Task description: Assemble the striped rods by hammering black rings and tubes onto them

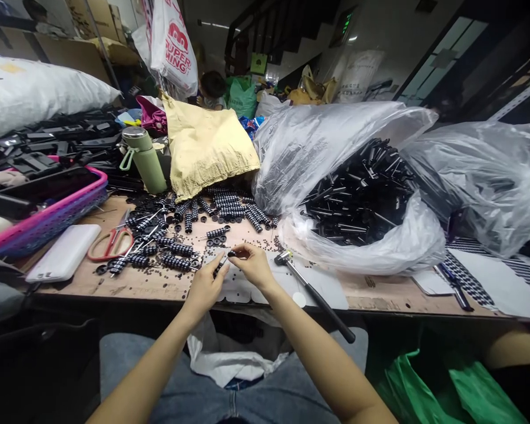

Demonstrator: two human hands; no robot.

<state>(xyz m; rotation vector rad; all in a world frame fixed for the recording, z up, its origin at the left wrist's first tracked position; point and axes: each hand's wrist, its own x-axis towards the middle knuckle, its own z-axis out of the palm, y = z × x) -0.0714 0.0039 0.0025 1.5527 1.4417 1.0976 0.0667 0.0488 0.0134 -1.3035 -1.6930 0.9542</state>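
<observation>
In front of me, at the table's near edge, my left hand is closed around a dark ringed roller, mostly hidden by the fingers. My right hand pinches a small black round part at the roller's upper end. Just beyond the hands lies another black-and-white ringed roller. More ringed rollers are grouped further back, and others with thin metal rods are heaped to the left. Tiny dark rings are scattered over the wooden table.
A hammer lies right of my hands, its handle over the edge. Behind it, an open clear bag holds black rod-like parts. Red-handled scissors, a white phone-like object, a pink basket and a green flask stand left.
</observation>
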